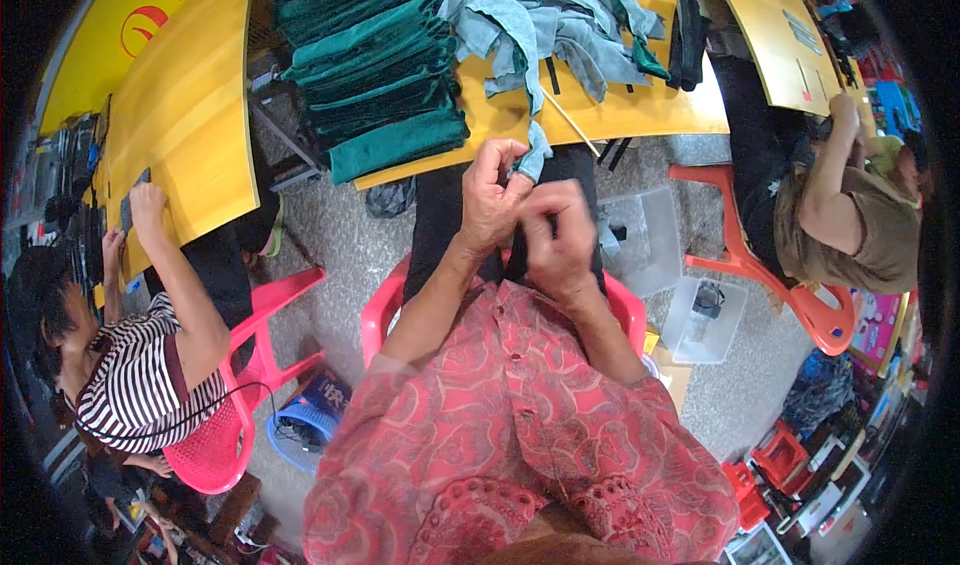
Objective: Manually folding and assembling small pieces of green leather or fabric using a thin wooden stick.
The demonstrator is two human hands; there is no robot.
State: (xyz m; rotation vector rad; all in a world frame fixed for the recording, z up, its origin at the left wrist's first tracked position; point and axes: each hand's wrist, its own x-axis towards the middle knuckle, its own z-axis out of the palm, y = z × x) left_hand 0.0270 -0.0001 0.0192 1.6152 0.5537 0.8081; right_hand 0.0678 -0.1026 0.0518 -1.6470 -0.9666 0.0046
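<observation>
Cloth (537, 153) by table (665, 113): soft, light, I judge; grip end. Left hand (490, 197) pinches it; right hand (560, 237) curled, hold unclear.

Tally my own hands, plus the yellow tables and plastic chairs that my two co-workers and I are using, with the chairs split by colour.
Hands: 2
Yellow tables: 3
Pink chairs: 2
Orange chair: 1
Total: 8
</observation>
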